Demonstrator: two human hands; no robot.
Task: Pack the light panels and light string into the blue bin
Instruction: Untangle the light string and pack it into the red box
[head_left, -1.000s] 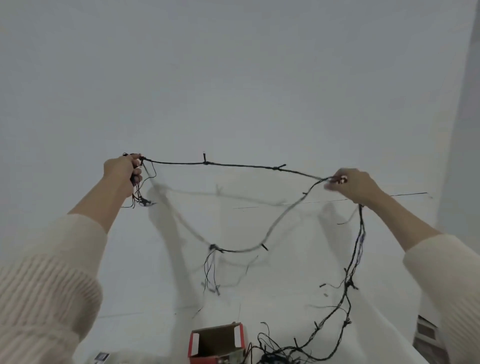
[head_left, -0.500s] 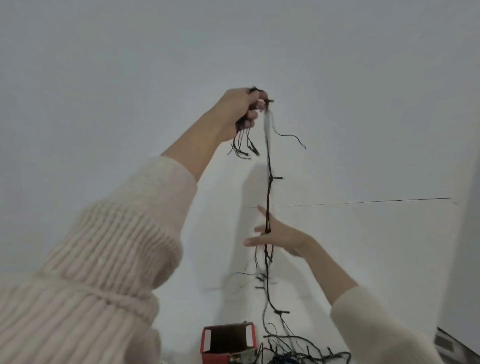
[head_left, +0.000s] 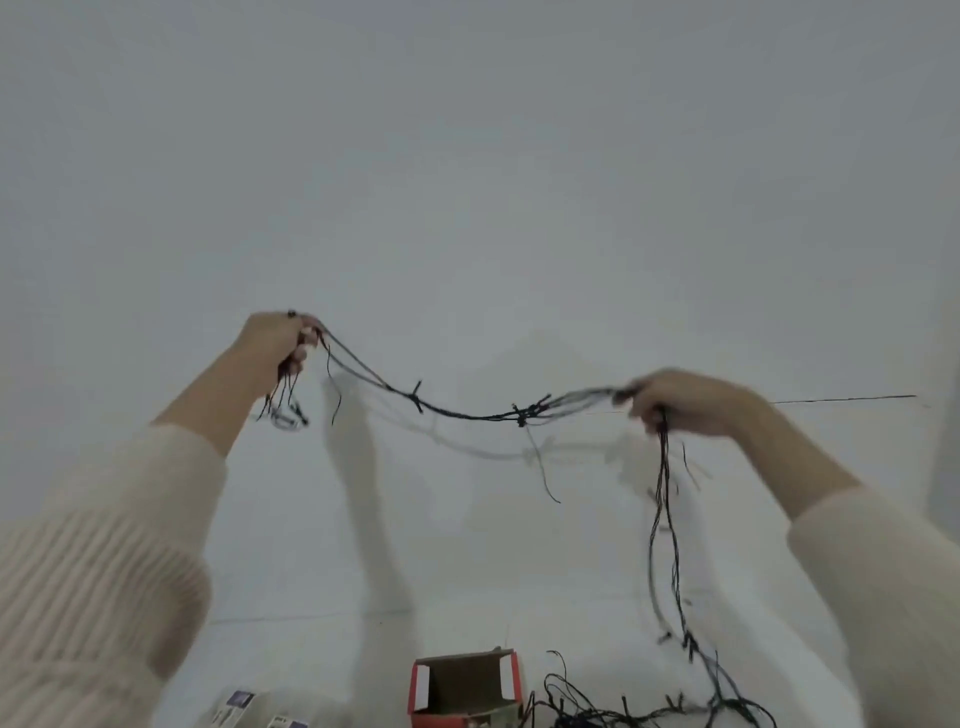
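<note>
Both hands are raised well above the red cardboard box (head_left: 462, 686), which is sitting open at the bottom edge of view.

- The left hand (head_left: 278, 338), up and left of the box, is gripping a small bunch of loops of the light string (head_left: 467, 413), fingers curled round them.
- The right hand (head_left: 680, 402), up and right of the box, is closing round several strands. It is blurred, so I cannot tell the exact finger placement.
- Between the hands the string is sagging in a shallow curve. From the right hand it is dropping to a loose tangle lying just right of the box.
- I am judging it light, limp and snag-prone, with small bulbs sticking off the wire. It is best taken on the wire bundle, not by the bulbs.
- The blue bin and light panels are not showing.
- Small printed packets (head_left: 240, 700) are lying left of the box.
</note>
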